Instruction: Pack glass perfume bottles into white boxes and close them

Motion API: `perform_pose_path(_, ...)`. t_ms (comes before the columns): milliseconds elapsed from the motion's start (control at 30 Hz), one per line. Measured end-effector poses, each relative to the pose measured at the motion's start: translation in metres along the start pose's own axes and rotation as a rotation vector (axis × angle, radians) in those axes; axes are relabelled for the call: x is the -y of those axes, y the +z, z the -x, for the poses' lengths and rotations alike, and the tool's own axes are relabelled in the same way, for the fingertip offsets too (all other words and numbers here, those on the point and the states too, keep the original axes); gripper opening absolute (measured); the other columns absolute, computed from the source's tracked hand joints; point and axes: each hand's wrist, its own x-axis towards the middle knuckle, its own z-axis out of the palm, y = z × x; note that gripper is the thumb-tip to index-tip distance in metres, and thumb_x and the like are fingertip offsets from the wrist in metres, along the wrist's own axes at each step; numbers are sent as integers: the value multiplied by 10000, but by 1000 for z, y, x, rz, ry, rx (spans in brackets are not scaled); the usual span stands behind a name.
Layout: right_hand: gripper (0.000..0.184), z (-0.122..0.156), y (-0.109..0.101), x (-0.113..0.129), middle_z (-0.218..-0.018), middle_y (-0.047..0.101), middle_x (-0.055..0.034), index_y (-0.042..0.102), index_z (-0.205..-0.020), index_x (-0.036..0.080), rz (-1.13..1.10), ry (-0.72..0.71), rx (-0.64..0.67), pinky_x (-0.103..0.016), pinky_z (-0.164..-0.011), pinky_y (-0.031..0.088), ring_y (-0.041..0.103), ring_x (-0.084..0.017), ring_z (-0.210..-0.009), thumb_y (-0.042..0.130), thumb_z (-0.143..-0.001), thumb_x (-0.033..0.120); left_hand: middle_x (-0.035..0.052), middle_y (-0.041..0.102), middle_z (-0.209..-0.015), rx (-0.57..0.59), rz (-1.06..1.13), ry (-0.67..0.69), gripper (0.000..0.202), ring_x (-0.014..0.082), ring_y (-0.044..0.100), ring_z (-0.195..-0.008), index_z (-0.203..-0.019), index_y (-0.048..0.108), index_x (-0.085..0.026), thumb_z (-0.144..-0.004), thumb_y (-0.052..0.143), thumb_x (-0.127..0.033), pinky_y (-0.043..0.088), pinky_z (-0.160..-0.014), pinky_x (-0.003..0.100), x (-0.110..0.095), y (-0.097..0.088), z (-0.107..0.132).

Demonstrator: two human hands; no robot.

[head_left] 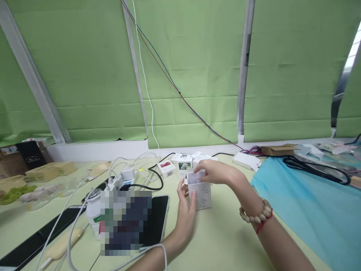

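Observation:
A small white carton box (203,197) with fine grey print stands upright on the pale table, its top open. My left hand (186,212) is closed around its left side, thumb on the printed front and fingers behind. From above, my right hand (210,171) reaches over the box, its curled fingertips at the opening. Whitish material shows inside under those fingers; whether it is a flap or contents, I cannot tell. A beaded bracelet (256,215) and a red string circle my right wrist.
Several small white boxes (184,164) sit behind my hands. To the left are a dark tablet (158,216), a white bottle (93,210), chargers and tangled cables. A blue sheet (304,203) covers the right side, with a black cable (316,169) and a brown carton (278,149) there.

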Motion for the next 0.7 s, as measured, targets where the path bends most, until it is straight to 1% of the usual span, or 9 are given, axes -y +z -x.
perform_pose_path(67, 428, 4, -1, 2, -1170, 593, -36, 623, -1164, 200, -2, 3, -15, -204, -577, 390, 587, -153, -898, 531, -748, 168, 93, 420, -1299, 0, -7, -6, 560, 176, 433, -1199, -1370, 104, -320, -916, 406, -449, 380, -981, 348, 0, 0, 1)
perform_pose_path(133, 422, 6, -2, 4, -1131, 612, -39, 632, -1150, 189, 2, 8, 3, -202, -543, 370, 587, -144, -862, 528, -742, 160, 99, 429, -1275, -3, -22, 12, 554, 176, 445, -1175, -1364, 104, -304, -917, 390, -463, 385, -971, 346, 1, 0, 0)
perform_pose_path(233, 338, 5, -2, 3, -970, 661, -37, 680, -1019, 150, 2, 12, 53, -200, -539, 359, 582, -132, -771, 514, -725, 123, 106, 430, -1264, -10, -56, 51, 527, 175, 454, -1151, -1340, 130, -276, -917, 369, -483, 383, -972, 353, 7, -1, -3)
perform_pose_path(300, 283, 3, 0, 1, -865, 669, -39, 689, -917, 123, -31, 20, 116, -194, -524, 356, 578, -124, -713, 496, -712, 100, 108, 421, -1273, -15, -97, 74, 497, 177, 438, -1165, -1315, 171, -261, -917, 361, -490, 372, -985, 362, 11, -3, -5)
perform_pose_path(333, 272, 2, 1, 0, -840, 668, -41, 686, -897, 115, -57, 24, 151, -189, -512, 355, 580, -121, -697, 490, -708, 96, 109, 412, -1285, -13, -120, 84, 481, 180, 425, -1179, -1306, 193, -256, -919, 354, -491, 363, -995, 368, 14, -3, -6)
perform_pose_path(400, 294, 3, 1, -2, -854, 667, -40, 674, -936, 113, -111, 24, 210, -181, -496, 359, 591, -113, -674, 487, -710, 103, 109, 376, -1332, -6, -157, 104, 467, 187, 384, -1227, -1310, 213, -253, -925, 333, -488, 336, -1023, 386, 17, -4, -6)
perform_pose_path(500, 406, 6, -3, -6, -991, 656, -28, 629, -1106, 160, -184, 18, 252, -177, -519, 389, 609, -103, -687, 499, -723, 127, 107, 328, -1392, 2, -177, 108, 513, 194, 324, -1288, -1366, 148, -268, -931, 313, -484, 286, -1062, 418, 22, -5, -6)
perform_pose_path(567, 427, 9, -8, -10, -985, 657, -29, 619, -1146, 178, -175, 22, 227, -182, -537, 396, 610, -111, -714, 503, -737, 144, 107, 325, -1401, -1, -177, 98, 545, 192, 319, -1297, -1385, 103, -276, -929, 315, -489, 275, -1071, 427, 24, -6, -6)
perform_pose_path(700, 313, 16, -17, -18, -866, 663, -68, 685, -1017, 141, -92, 104, 103, -199, -555, 387, 597, -147, -753, 516, -757, 186, 110, 345, -1397, 2, -168, 106, 562, 186, 350, -1283, -1390, 86, -278, -928, 320, -496, 282, -1070, 423, 24, -5, -7)
